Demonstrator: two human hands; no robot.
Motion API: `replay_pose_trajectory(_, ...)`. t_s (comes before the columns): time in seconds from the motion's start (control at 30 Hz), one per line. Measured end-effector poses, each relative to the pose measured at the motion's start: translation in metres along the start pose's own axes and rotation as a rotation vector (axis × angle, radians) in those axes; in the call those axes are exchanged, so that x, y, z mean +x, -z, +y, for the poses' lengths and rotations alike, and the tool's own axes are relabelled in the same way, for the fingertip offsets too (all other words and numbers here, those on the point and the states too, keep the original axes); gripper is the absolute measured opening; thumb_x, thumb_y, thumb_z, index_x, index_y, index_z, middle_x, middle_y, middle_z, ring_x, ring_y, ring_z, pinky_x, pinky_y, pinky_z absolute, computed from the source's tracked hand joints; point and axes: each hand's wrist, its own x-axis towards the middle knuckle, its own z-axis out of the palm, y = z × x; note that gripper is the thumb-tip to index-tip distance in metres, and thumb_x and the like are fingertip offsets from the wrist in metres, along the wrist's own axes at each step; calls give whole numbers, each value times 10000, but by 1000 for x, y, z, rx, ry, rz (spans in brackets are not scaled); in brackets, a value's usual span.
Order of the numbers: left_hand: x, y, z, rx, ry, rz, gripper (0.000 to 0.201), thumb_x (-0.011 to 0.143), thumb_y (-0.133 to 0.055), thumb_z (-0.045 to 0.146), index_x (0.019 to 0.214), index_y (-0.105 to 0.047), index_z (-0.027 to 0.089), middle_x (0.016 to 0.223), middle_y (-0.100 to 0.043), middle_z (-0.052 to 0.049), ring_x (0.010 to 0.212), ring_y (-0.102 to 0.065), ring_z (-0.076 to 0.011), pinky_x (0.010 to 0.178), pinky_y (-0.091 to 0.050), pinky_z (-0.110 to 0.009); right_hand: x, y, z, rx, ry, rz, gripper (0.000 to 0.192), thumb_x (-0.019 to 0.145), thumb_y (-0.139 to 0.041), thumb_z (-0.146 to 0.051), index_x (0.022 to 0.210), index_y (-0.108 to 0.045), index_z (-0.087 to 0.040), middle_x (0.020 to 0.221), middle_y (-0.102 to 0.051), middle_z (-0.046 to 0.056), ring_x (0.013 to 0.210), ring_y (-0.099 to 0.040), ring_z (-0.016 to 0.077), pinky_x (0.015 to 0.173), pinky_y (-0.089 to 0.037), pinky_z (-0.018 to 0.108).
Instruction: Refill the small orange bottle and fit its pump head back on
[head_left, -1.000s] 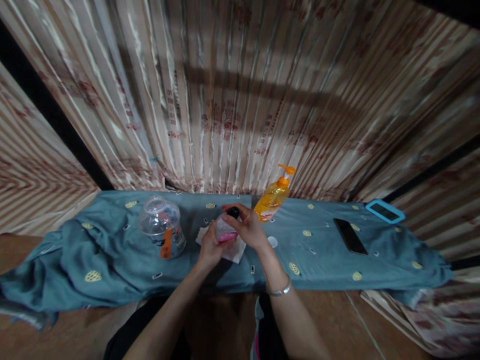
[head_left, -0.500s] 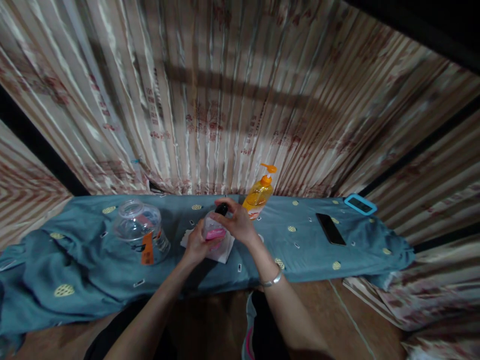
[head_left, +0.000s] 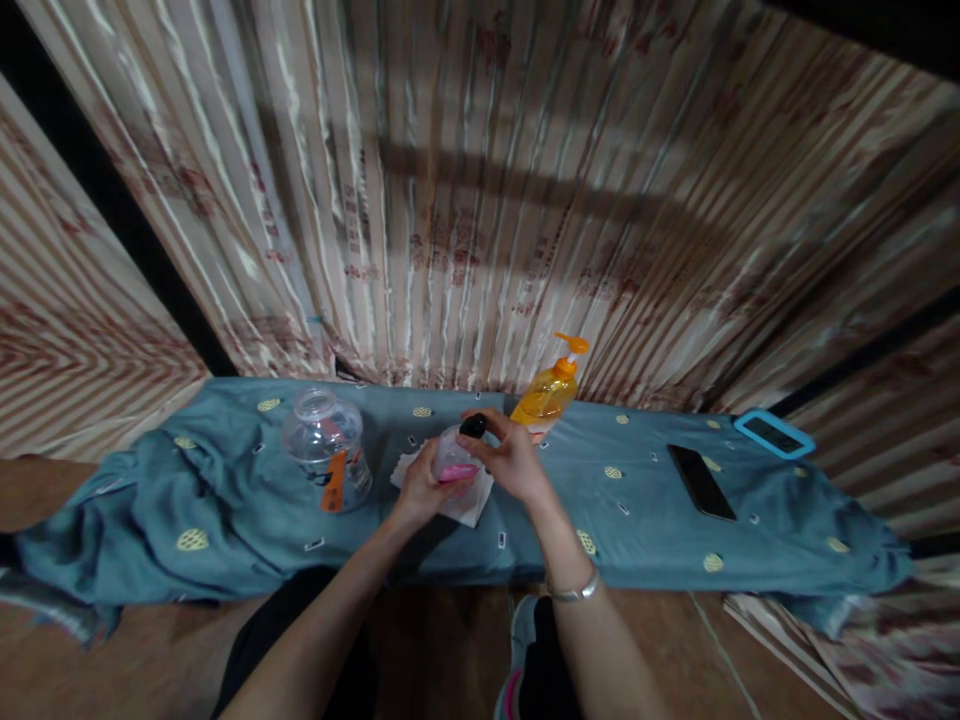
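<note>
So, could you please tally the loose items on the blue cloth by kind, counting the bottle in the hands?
Bottles: 2 – small clear bottle held by left hand and right hand; orange pump bottle
Jars: 1 – clear jar
Phones: 2 – black phone, blue-cased phone
Paper napkins: 1 – napkin
Total: 6

Count: 2 hands, left hand (head_left: 420,487) and right hand (head_left: 514,457), both on 1 small clear bottle (head_left: 452,462) with black cap, pink at base. 1 white paper sheet (head_left: 472,503) under it. 1 orange pump bottle (head_left: 549,392). 1 large clear jar (head_left: 325,450). 2 phones: 1 black phone (head_left: 700,481), 1 blue-cased phone (head_left: 773,433). 1 teal cloth (head_left: 225,500). 1 bracelet (head_left: 574,590).
</note>
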Motion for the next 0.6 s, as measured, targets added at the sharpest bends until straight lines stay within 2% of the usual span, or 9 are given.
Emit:
replay_pose_trajectory(0.1,0,1,-2,3,-7,-26,490,583,-783,263,1020,-576,181,898,-650,-3,833,-627,-200,750,-499,-309,-1,7,2,48,11,-92,286,770,-667,-346,1019,-630,-209,1033,-683,58,1003,-625,213,898,-467,365)
replay_pose_trajectory(0.23,1,1,-6,-21,-8,-73,504,606,-781,261,1054,-564,179,919,-650,-15,855,-628,-204,755,-503,-315,-4,14,-2,30,0,-126,268,788,-644,-374,1012,-641,-227,1080,-683,55,1068,-610,211,953,-445,370)
replay_pose_trajectory(0.3,1,0,-6,-30,-13,-79,519,607,-783,263,1066,-557,177,932,-649,-22,868,-626,-208,765,-501,-323,-6,13,-5,-41,-19,-79,308,783,-642,-387,1048,-632,-230,1051,-686,53,1018,-624,220,912,-461,379)
replay_pose_trajectory(0.37,1,-2,-4,-26,-21,-72,527,607,-782,262,1074,-551,182,941,-646,-24,879,-625,-213,777,-499,-333,-8,10,-10,-147,-47,44,362,747,-676,-391,1064,-613,-227,1028,-682,61,986,-623,241,883,-454,403)
replay_pose_trajectory(0.47,0,-4,-1,-13,-25,-46,516,613,-777,266,1067,-546,185,942,-639,-25,872,-621,-211,775,-495,-336,-10,4,-17,-299,-90,240,301,698,-712,-418,903,-616,-220,906,-676,67,898,-616,275,821,-431,435)
replay_pose_trajectory(0.53,-1,-4,1,8,-23,-35,511,616,-777,275,1061,-546,180,935,-635,-24,856,-616,-205,770,-492,-333,-11,1,-19,-342,-99,279,253,710,-695,-432,822,-613,-221,841,-670,65,827,-615,272,767,-431,425)
replay_pose_trajectory(0.6,-2,-3,3,32,-18,-35,509,614,-780,282,1055,-550,173,923,-635,-21,844,-613,-202,764,-490,-330,-12,0,-20,-326,-86,258,242,732,-677,-423,848,-624,-217,862,-679,66,827,-624,257,765,-445,407)
